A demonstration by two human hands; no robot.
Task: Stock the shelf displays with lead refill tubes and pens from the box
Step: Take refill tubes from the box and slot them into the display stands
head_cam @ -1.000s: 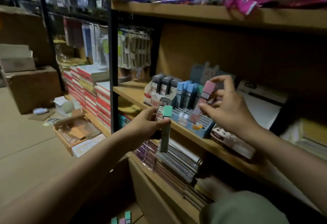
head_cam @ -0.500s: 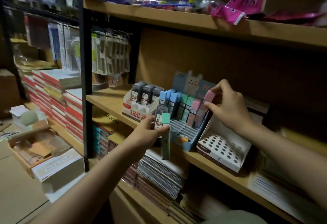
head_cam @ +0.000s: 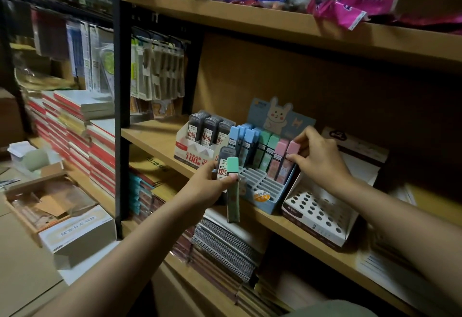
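On the floor at far left lies an open box (head_cam: 50, 206) with stock inside; its contents are too dim to name. On the shelf (head_cam: 155, 139) stands a white tray (head_cam: 192, 152) of dark lead tubes. In front of it the left hand (head_cam: 207, 189) grips two tubes together, a dark tube (head_cam: 225, 164) and a green tube (head_cam: 233, 191) which hangs down past the shelf edge. Next comes the blue display (head_cam: 265, 196) with a rabbit card, where blue, green and pink tubes stand in the back rows and the front slots are free. The right hand (head_cam: 322, 159) pinches the cap of a pink tube (head_cam: 287, 164) that stands low in its slot at the right end, so this step looks like seating it. Next the fingers must let go without tipping the neighbours and take the green tube for a free slot. At right stands a white rack (head_cam: 322, 219) with round holes, probably for pens.
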